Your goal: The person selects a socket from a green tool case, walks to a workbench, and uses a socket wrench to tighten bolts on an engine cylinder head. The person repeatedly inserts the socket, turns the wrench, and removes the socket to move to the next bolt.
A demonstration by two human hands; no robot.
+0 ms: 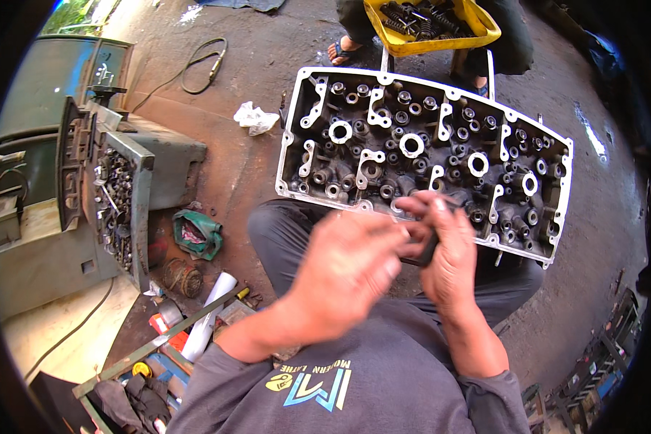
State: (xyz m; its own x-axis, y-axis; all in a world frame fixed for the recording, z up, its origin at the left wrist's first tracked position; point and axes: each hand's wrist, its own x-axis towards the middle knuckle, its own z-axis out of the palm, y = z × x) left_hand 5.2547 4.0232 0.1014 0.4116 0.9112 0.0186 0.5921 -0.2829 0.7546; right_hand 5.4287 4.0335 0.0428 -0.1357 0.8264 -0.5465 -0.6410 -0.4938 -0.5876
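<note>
A large cylinder head [412,145] lies in front of my knees, with a pale machined rim and dark, oily recesses full of bores and valve spring seats. Over its near edge I hold both hands close together. My right hand [450,257] is closed around a small dark part [430,249], mostly hidden by the fingers, so its kind does not show. Beside it, my left hand [351,267] is smeared by motion, its fingertips close to the dark part; whether they grip anything cannot be made out.
Beyond the cylinder head, a yellow tray [434,45] of valve springs stands by another person's sandalled foot [342,50]. A metal tray [116,210] of small parts is at the left, near a green bag [199,235] and a toolbox [134,369]. A white plastic bag [255,118] lies on the floor.
</note>
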